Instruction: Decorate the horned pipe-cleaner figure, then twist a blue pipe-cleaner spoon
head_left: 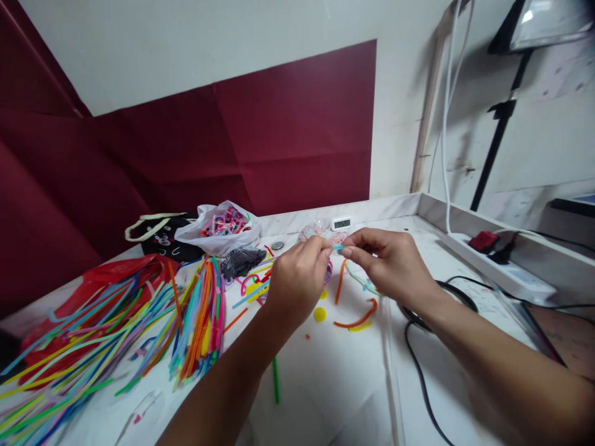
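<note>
A short bit of light blue pipe cleaner [338,247] is pinched between the fingertips of my two hands, above the middle of the table. My left hand [300,272] has its fingers curled closed at the left end. My right hand [388,257] grips the other end between thumb and forefinger. Below them lie a straight orange pipe cleaner [341,282], a curved orange one [357,323] and a yellow round piece [320,314]. A blue strand [246,298] shows just left of my left wrist; whether it joins the held piece is hidden.
Bundles of coloured pipe cleaners [199,322] spread across the left side by a red plastic bag [106,285]. Behind stand a white bag [218,229] of colourful bits and a small digital clock [341,223]. A black cable [421,365] and a power strip [502,266] lie right.
</note>
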The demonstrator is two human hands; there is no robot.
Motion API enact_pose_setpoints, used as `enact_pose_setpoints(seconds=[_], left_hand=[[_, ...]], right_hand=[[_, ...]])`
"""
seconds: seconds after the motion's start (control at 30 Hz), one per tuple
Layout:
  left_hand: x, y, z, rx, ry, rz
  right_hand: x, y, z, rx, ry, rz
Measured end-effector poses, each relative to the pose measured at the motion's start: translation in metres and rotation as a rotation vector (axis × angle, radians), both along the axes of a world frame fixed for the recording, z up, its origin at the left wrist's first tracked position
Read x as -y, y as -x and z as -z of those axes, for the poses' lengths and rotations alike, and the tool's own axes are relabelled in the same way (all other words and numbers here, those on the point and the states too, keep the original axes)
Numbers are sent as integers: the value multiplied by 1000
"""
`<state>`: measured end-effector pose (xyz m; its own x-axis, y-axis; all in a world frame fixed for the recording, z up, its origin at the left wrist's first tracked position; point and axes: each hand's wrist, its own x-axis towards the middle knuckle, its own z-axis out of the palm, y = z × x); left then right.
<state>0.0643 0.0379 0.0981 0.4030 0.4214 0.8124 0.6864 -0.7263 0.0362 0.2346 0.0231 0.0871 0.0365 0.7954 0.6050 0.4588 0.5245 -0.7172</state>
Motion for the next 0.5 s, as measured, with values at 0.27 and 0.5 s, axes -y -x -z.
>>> enact_pose_setpoints(seconds=[0.27, 0.5], left_hand=[[2, -2, -1, 109, 68, 20], [3, -3, 1, 171, 88, 28]], right_hand=[[-1, 12, 4, -377, 68, -80], [4, 23, 1, -624, 141, -146]])
